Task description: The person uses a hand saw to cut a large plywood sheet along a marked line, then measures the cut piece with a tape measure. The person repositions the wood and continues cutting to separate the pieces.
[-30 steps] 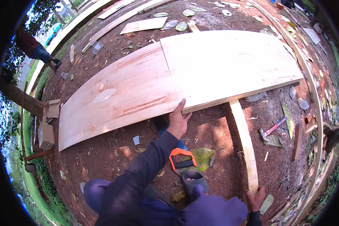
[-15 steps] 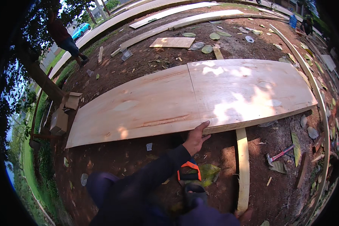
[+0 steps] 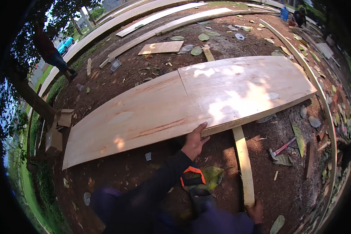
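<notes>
A long pale plywood panel (image 3: pixel 144 113), made of two sheets meeting at a seam, lies across the middle with a wooden rail under its near right edge. My left hand (image 3: pixel 194 143) grips that near edge by the seam, thumb on top and the other fingers lower. From beneath the panel a narrow wooden batten (image 3: pixel 243 163) runs toward me. My right hand (image 3: pixel 256 212) is closed around the batten's near end, partly hidden at the lower edge of the picture. An orange-handled saw (image 3: pixel 194 177) lies on the ground by my left forearm.
A hammer (image 3: pixel 282 150) with a red handle rests on the soil at the right. Beyond it a long timber strip (image 3: pixel 319 89) curves past the panel. Cardboard boxes (image 3: pixel 54 140) stand at the left. Behind are loose boards (image 3: pixel 161 47) and a standing person (image 3: pixel 52 54); another crouches far right.
The whole view has shifted, so the panel sits further left. My right hand now shows more fully at the batten's near end. My left hand keeps its place on the panel edge.
</notes>
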`<state>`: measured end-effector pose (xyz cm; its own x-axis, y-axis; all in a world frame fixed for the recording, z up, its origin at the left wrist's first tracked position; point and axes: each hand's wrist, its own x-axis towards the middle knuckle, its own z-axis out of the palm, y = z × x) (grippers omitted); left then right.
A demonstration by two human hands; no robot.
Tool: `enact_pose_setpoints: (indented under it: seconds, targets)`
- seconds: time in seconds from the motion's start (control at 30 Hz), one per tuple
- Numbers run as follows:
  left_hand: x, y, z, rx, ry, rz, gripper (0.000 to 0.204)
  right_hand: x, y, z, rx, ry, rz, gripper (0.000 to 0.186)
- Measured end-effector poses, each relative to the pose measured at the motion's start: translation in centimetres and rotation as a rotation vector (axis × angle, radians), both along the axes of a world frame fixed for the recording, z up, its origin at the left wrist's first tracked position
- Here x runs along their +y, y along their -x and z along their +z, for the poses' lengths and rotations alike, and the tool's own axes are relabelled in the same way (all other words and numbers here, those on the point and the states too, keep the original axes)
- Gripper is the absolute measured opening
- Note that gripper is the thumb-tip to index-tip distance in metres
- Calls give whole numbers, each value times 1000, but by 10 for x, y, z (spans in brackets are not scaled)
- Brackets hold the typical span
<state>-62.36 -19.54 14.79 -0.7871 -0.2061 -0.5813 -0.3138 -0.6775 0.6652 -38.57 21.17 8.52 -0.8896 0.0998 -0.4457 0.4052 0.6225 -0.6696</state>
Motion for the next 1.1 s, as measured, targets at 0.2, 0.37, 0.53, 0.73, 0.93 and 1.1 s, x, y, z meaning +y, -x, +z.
enact_pose_setpoints:
  seconds: [0.2, 0.37, 0.53, 0.73, 0.93, 1.1]
  targets:
    - [20, 7, 20, 31, -1, -63, 48, 23, 0, -4, 12, -106, 93, 68]
    - [25, 3, 20, 27, 28, -53, 48, -21, -27, -22, -22, -546, 137, 77]
    - [-1, -6, 19, 17, -7, -37, 48, -43, -26, -28, 169, -502, 124, 81]
    - [18, 9, 20, 8, 30, -97, 57, -71, 59, -36, 257, -493, 99, 87]
    - [17, 1, 25, 40, 8, -43, 61, -134, 170, -31, 461, -296, 186, 64]
    - [15, 6, 26, 78, -8, -103, 63, -119, 174, -56, 596, -272, 325, 50]
